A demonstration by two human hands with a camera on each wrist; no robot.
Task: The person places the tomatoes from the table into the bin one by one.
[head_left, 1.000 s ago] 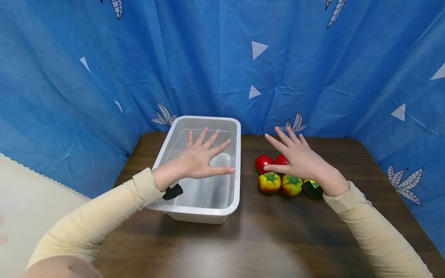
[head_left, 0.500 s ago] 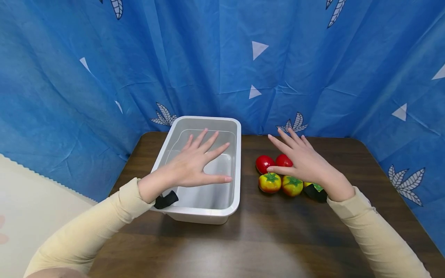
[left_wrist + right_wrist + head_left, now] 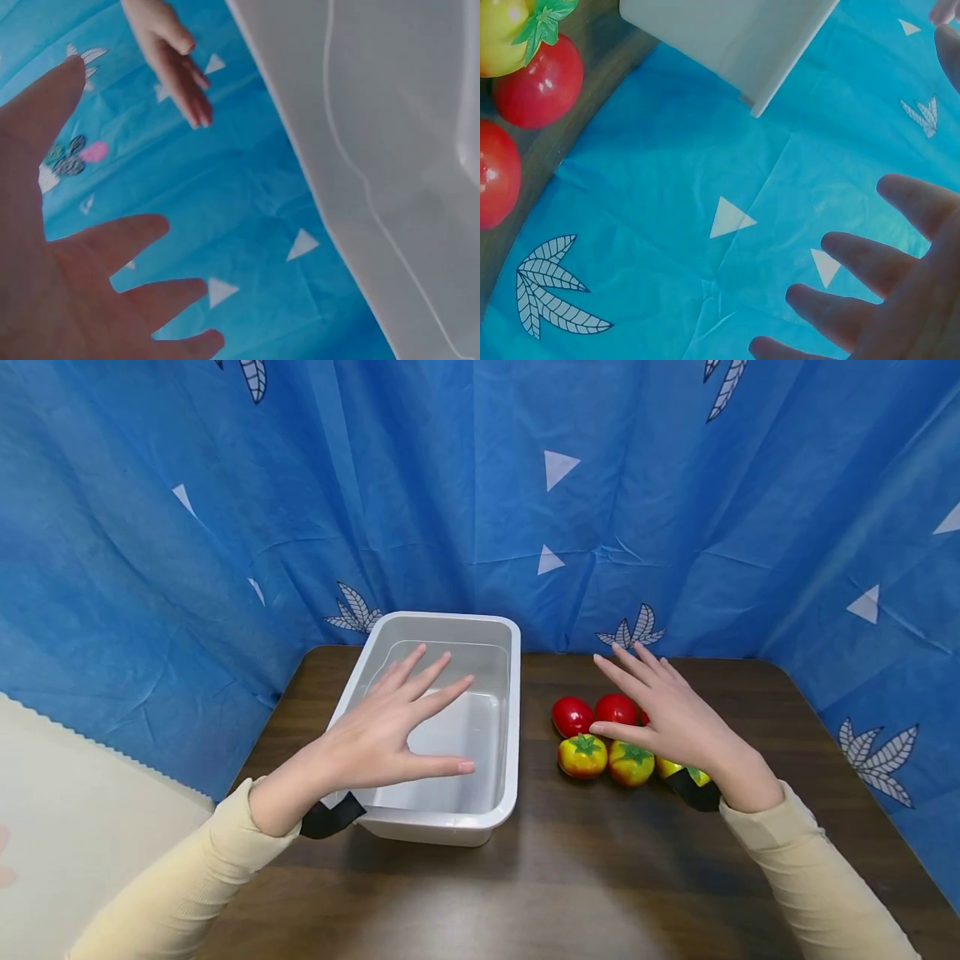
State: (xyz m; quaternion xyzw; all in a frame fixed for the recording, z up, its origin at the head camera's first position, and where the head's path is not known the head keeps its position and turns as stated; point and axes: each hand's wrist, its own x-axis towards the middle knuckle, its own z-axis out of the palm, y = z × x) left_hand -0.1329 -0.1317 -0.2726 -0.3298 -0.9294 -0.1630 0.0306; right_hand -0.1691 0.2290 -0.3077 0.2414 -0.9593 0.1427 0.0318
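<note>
My left hand (image 3: 378,731) hovers over the left part of a pale grey plastic bin (image 3: 461,818), fingers spread and holding nothing. My right hand (image 3: 682,718) is held in the air above a cluster of shiny tomato-like fruits, its fingers also spread. Two red fruits (image 3: 572,717) show at the back of the cluster, with a sliver of another red one beside the hand. In front sit yellow-and-red fruits (image 3: 582,756) with green leafy caps; the rightmost is partly hidden by the black wrist strap. In the right wrist view, a yellow fruit (image 3: 501,37) and red ones (image 3: 540,82) appear at left.
A dark brown wooden table (image 3: 570,877) carries the bin and fruits. Behind it hangs a blue curtain (image 3: 480,485) with white triangles and leaf prints. A cream cloth-like surface (image 3: 90,810) lies at the left. Black straps (image 3: 332,816) sit around the wrists.
My left hand has drawn back toward the lower left over the bin. The right hand has shifted slightly right and nearer, uncovering more of the red fruits. Bin and fruits stay put.
</note>
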